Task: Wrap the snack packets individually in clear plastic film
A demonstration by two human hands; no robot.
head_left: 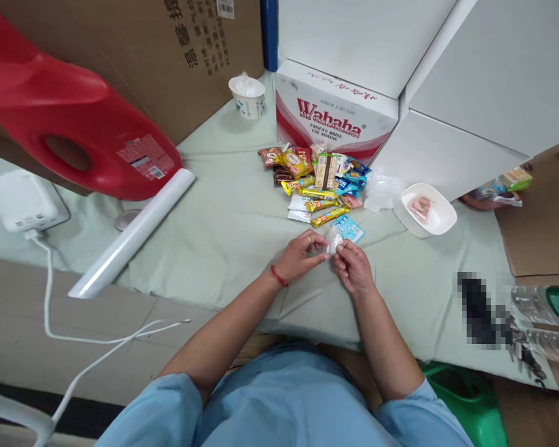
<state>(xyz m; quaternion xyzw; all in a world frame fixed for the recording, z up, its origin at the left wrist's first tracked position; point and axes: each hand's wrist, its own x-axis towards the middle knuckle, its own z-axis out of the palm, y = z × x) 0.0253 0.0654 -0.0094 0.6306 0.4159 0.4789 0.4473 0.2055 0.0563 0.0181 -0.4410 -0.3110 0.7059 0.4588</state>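
Between the fingertips of my left hand and my right hand is a small crumpled piece of clear plastic. Both hands pinch it just above the cloth, and whether anything is inside it I cannot make out. Right behind it lies a light-blue packet. Farther back is a pile of wrapped snacks: yellow sticks, a round golden packet, a wafer-like bar, blue packets and white sachets.
A white bowl holds a pink packet, beside clear plastic. Behind the pile stands a Wahaha carton; a paper cup is left of it. At left are a red jug, a white roll and a charger. Bottles lie right.
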